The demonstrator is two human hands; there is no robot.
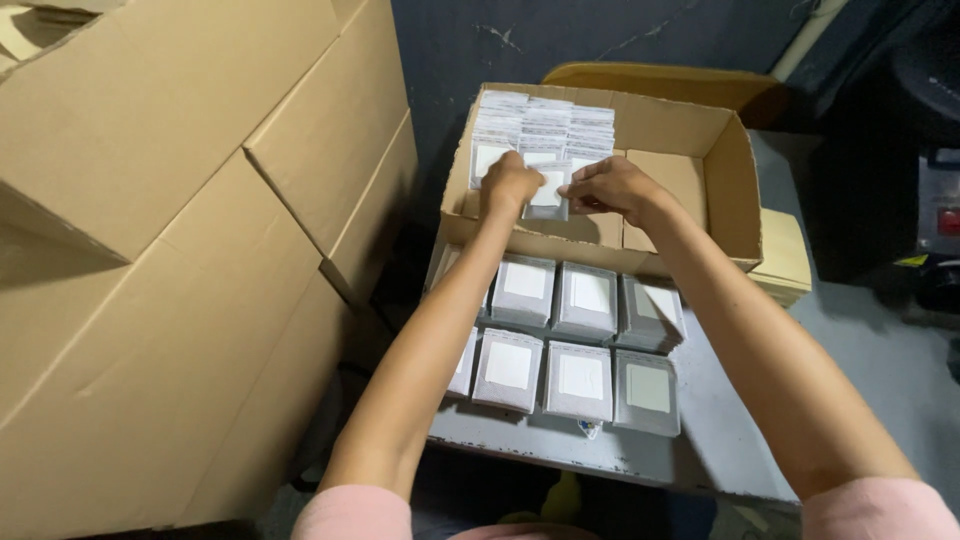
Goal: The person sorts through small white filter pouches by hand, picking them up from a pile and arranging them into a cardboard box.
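Both hands [508, 183] [612, 187] grip packet [548, 196] w/ fingers inside carton [735, 170].

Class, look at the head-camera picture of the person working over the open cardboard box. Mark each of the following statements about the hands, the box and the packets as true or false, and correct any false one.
1. Both hands hold one small packet over the open cardboard box. True: the left hand and the right hand grip it from either side.
2. The open box is completely full of packets. False: rows of packets fill its far left part; the right part shows bare cardboard.
3. Stacks of grey packets sit on the table in front of the box. True.
4. Large closed cartons are stacked on the person's right. False: they stand on the left.
5. The person wears gloves. False: both hands are bare.
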